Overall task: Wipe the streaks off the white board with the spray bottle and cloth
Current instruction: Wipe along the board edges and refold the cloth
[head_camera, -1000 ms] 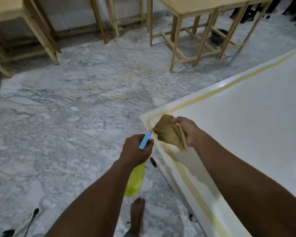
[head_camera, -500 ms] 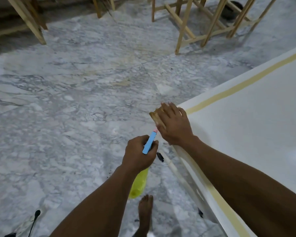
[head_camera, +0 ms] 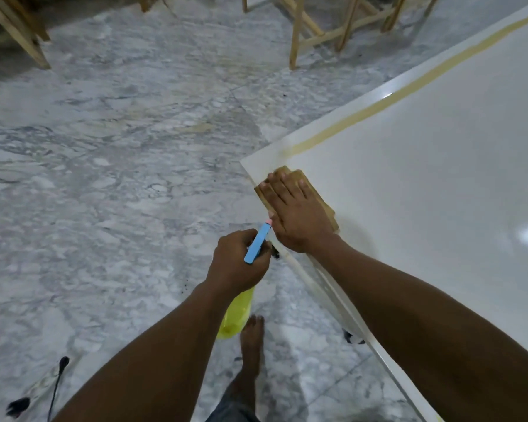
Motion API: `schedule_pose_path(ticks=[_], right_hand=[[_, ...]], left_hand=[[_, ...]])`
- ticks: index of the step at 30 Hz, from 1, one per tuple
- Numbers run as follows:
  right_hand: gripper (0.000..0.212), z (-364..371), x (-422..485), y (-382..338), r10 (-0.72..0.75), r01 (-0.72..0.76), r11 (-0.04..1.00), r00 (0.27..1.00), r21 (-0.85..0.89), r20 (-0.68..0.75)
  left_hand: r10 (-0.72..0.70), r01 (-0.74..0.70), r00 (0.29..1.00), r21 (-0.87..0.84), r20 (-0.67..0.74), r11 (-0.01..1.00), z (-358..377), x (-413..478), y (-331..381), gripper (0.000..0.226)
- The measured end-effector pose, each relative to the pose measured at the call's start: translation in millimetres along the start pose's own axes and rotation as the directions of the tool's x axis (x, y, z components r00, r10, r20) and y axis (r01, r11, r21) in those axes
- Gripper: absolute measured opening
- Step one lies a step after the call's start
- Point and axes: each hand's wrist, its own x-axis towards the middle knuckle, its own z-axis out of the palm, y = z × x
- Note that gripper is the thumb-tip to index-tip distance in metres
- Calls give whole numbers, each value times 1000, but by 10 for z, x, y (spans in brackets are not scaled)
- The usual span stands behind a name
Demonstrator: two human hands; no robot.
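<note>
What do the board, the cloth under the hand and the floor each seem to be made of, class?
White board: smooth, glossy, perhaps laminate or painted; it mirrors a light.
Cloth: soft tan fabric, folded flat under the right hand.
Floor: polished grey-veined stone, probably marble.

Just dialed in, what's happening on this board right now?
A person is cleaning a white board. The right hand presses a brown cloth flat on the board's near corner, over the yellowish streak along its edge. The left hand holds a yellow spray bottle off the board, above the marble floor.
</note>
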Motion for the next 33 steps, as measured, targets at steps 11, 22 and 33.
schedule_pose_path(ticks=[11,22,33], right_hand=[[63,51,-2326,97,77,-77,996,997,-38,-10],[62,204,-4574,45,231,-231,973,973,1,15],[67,369,-5762,-7,224,-220,974,962,47,-155]], left_hand=[[73,-78,991,45,111,996,714,-1147,402,27],[158,-193,947,101,279,976,1481,-2272,880,31],[236,-293,906,117,352,949,1866,-2839,1263,24]])
